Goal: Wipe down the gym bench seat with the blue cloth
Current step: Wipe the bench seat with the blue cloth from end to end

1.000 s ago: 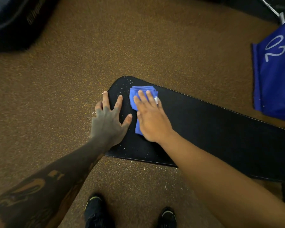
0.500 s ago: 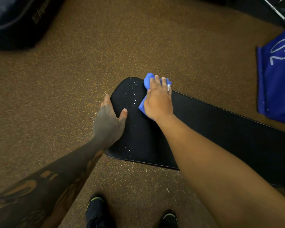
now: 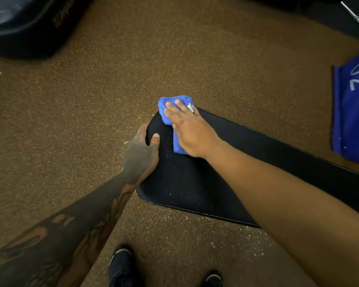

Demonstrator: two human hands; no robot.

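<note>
The black padded bench seat (image 3: 195,183) runs from the middle of the view toward the right edge and is speckled with small white flecks. The folded blue cloth (image 3: 170,106) lies at the seat's far rounded end, partly hanging over the edge. My right hand (image 3: 191,131) lies flat on the cloth with fingers spread, pressing it onto the pad. My left hand (image 3: 140,154) clamps the seat's left edge, thumb on top and fingers curled round the side.
Brown speckled rubber floor surrounds the bench. A dark equipment base (image 3: 29,23) sits at the top left. A blue panel with white numbers (image 3: 352,112) stands at the right, close to the bench's far side. My two black shoes (image 3: 122,266) are at the bottom.
My right hand slid the cloth from the middle of the seat's end up to its far edge. My left hand went from lying flat on the pad to clamping its side edge.
</note>
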